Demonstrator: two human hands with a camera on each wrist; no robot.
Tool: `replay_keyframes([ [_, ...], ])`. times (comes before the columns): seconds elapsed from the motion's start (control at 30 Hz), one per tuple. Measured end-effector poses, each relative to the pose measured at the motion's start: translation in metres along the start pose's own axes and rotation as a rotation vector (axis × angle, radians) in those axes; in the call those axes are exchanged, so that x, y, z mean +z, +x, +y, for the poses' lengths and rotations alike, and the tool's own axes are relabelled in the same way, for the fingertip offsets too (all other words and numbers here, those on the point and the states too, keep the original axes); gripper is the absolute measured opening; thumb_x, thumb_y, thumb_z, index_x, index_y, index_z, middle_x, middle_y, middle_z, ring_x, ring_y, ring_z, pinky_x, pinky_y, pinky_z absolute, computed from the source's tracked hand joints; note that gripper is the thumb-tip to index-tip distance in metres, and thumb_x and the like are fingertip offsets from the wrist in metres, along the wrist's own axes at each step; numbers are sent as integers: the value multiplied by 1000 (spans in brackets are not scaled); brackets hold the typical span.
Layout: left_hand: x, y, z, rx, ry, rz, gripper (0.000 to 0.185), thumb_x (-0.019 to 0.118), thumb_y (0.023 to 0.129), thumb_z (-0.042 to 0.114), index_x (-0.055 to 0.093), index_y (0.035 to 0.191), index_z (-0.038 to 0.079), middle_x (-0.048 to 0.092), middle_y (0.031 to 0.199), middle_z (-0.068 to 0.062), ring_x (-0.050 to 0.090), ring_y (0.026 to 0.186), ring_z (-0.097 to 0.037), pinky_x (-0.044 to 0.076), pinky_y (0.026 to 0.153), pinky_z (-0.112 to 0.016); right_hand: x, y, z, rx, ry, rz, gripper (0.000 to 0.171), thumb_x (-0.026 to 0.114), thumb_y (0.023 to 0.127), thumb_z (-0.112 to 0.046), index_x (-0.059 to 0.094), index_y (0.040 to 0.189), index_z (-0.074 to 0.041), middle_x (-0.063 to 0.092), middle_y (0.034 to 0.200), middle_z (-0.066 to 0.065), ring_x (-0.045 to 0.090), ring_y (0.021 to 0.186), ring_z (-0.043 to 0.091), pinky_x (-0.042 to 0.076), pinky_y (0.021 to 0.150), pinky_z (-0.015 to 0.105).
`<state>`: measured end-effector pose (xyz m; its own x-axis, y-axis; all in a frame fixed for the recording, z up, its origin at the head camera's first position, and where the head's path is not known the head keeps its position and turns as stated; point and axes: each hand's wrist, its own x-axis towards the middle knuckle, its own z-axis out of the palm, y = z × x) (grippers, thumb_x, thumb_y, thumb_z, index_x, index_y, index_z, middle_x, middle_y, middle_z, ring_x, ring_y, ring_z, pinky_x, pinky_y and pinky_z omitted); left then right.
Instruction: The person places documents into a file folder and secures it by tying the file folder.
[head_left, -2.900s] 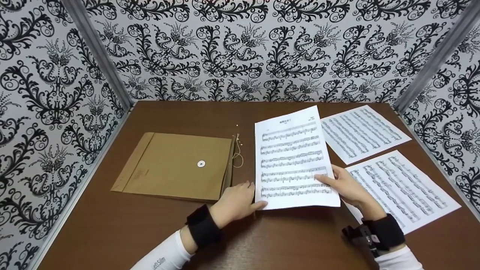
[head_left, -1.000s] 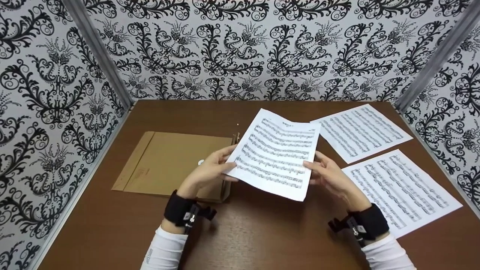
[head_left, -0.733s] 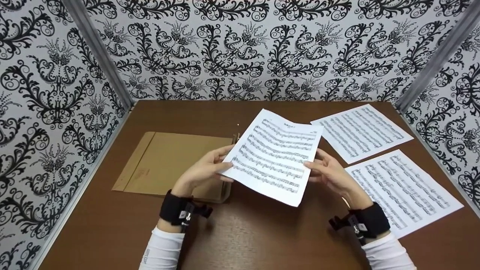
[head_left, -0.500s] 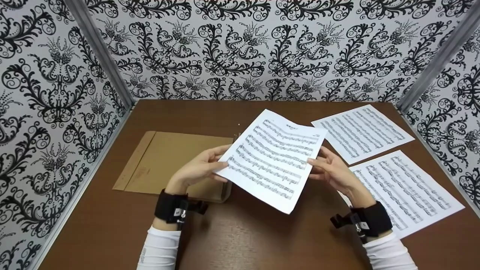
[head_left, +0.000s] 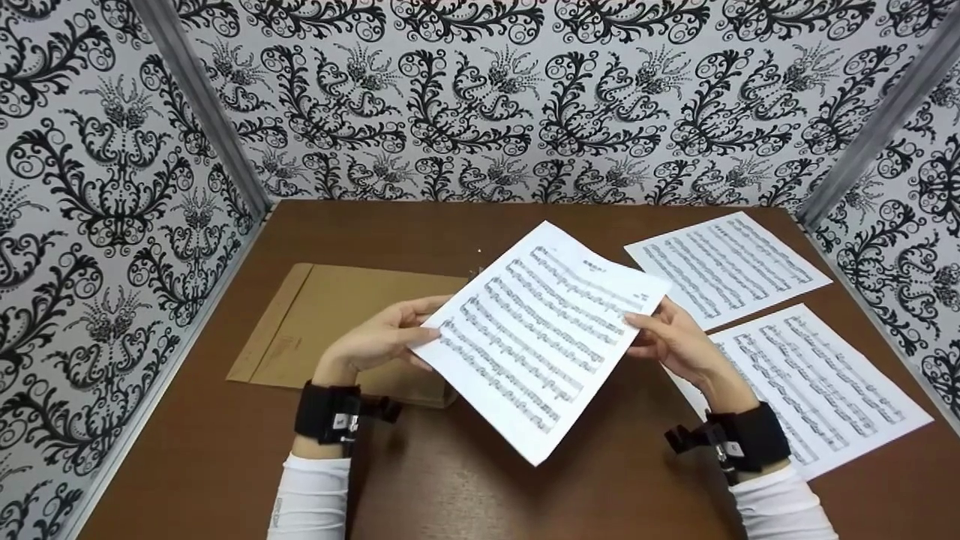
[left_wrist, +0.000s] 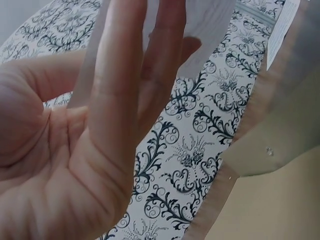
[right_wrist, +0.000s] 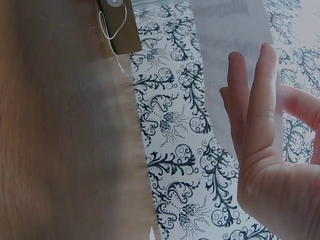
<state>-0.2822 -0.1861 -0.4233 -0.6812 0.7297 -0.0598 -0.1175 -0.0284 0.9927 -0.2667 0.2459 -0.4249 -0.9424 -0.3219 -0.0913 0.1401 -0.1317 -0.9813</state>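
Between both hands, a printed page of sheet music (head_left: 536, 337) is held above the table, turned at a slant and sagging slightly along its upper edge. My left hand (head_left: 379, 337) pinches its left corner, thumb on the printed face and fingers behind. On the opposite edge, my right hand (head_left: 679, 345) grips the page in the same way. Both wrist views show fingers spread behind the paper, beside the left palm (left_wrist: 65, 165) and the right palm (right_wrist: 270, 185). A brown paper envelope (head_left: 337, 307) lies partly hidden under the left hand and page.
Two more pages of sheet music, a far one (head_left: 727, 262) and a nearer one (head_left: 817, 382), lie on the right side of the brown table (head_left: 480, 502). The envelope's white string (right_wrist: 117, 32) hangs loose in the right wrist view. Patterned walls (head_left: 495, 97) enclose the back and sides.
My left hand has moved from the page's bottom corner to its left side, then farther left. The page has turned clockwise, its lowest corner swinging toward me. The right hand keeps its grip.
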Motion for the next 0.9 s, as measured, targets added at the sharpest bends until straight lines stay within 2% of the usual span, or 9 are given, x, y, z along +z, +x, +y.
replay_keyframes([
  [0.17, -4, -5, 0, 9, 21, -24, 64, 48, 104, -1, 23, 162, 2, 73, 123, -6, 78, 92, -19, 64, 69, -30, -3, 0, 1, 5, 6, 18, 20, 52, 104, -6, 57, 121, -17, 77, 100, -7, 77, 87, 11, 64, 72, 27],
  [0.33, -6, -8, 0, -5, 47, -32, 63, 49, 104, 0, 25, 162, 4, 74, 118, -5, 77, 89, -17, 63, 65, -27, -6, -1, 4, -9, 13, -28, 24, 50, 106, -7, 69, 111, -20, 80, 95, -3, 78, 84, 12, 64, 72, 29],
  [0.4, -7, -9, 0, -6, 52, -32, 63, 48, 104, 1, 26, 162, 5, 75, 117, -5, 77, 87, -16, 63, 63, -26, -7, -1, 4, -12, 10, -42, 24, 49, 106, -7, 69, 113, -20, 80, 96, -2, 79, 85, 13, 64, 72, 30],
  [0.6, -9, -10, -2, 7, 58, -45, 61, 45, 104, -2, 26, 162, 4, 75, 117, -5, 76, 83, -15, 62, 61, -25, -8, -3, 4, -7, -26, -31, 26, 49, 107, -10, 51, 130, -21, 79, 98, -4, 78, 87, 12, 64, 72, 29],
  [0.73, -8, -9, -2, 18, 54, -34, 61, 45, 103, -2, 26, 161, 1, 75, 116, -4, 76, 82, -13, 61, 62, -23, -8, -3, 3, -19, -30, -7, 22, 50, 106, -10, 54, 126, -19, 78, 97, -4, 78, 87, 12, 64, 74, 29],
  [0.9, -3, -7, -1, 12, 34, 35, 59, 48, 103, 0, 30, 159, 0, 76, 114, -2, 76, 81, -12, 60, 61, -22, -8, -5, 3, -37, -14, 31, 21, 50, 106, -8, 62, 118, -21, 79, 96, -4, 78, 85, 11, 63, 69, 25],
])
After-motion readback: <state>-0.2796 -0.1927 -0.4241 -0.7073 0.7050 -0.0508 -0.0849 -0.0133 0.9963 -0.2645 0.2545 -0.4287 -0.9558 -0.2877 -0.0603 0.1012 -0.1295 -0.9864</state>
